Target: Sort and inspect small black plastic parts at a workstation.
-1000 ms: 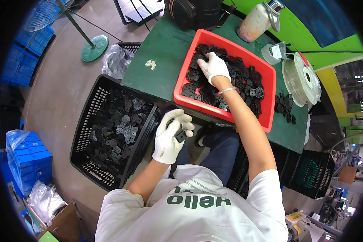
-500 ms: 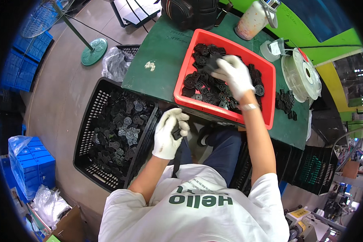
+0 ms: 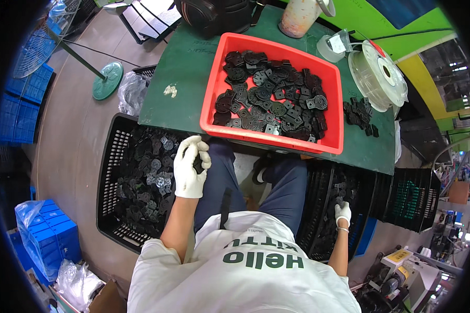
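Blue wrapped packages (image 3: pixel 49 237) lower left, perhaps cardboard box (image 3: pixel 105 298) beside

tray (image 3: pixel 214 83) on table (image 3: pixel 183 68), crates (image 3: pixel 115 156) flanking knees

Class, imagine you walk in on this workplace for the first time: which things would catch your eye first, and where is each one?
The bright red tray heaped with small black parts stands out in the middle of the green table. Below it, the gloved left hand holds a black part beside the black basket on the floor at the person's left. The gloved right hand reaches down into another black crate at the right.
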`<state>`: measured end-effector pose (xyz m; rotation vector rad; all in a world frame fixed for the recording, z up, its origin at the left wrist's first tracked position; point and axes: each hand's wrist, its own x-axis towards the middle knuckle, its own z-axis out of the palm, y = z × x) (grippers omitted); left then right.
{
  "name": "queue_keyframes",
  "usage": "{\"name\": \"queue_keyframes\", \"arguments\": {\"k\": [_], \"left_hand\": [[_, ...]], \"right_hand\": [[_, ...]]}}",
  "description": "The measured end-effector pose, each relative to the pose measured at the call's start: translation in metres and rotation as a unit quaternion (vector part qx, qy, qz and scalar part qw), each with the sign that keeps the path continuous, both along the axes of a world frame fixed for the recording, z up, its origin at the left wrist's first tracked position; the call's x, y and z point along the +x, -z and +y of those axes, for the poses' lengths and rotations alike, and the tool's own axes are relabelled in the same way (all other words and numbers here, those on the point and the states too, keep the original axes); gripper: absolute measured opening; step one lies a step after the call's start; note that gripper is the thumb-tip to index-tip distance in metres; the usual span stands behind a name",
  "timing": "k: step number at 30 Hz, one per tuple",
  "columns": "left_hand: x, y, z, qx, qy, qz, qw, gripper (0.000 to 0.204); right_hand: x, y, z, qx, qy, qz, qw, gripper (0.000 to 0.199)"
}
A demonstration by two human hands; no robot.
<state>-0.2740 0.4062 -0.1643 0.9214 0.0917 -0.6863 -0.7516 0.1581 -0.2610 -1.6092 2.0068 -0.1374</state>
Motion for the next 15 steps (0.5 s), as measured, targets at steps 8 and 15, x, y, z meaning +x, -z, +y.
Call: {"name": "queue_keyframes", "arguments": {"k": [8, 15], "left_hand": [[-0.017, 0.0, -0.005, -0.045, 0.029, 0.012, 0.999, 0.019], [-0.039, -0.014, -0.007, -0.054, 0.067, 0.041, 0.995, 0.018]], "right_hand": [[0.2, -0.193, -0.025, -0.028, -0.309, -0.313, 0.898, 0.014], [0.413, -0.161, -0.056, -0.362, -0.695, -0.088, 0.615, 0.026]]}}
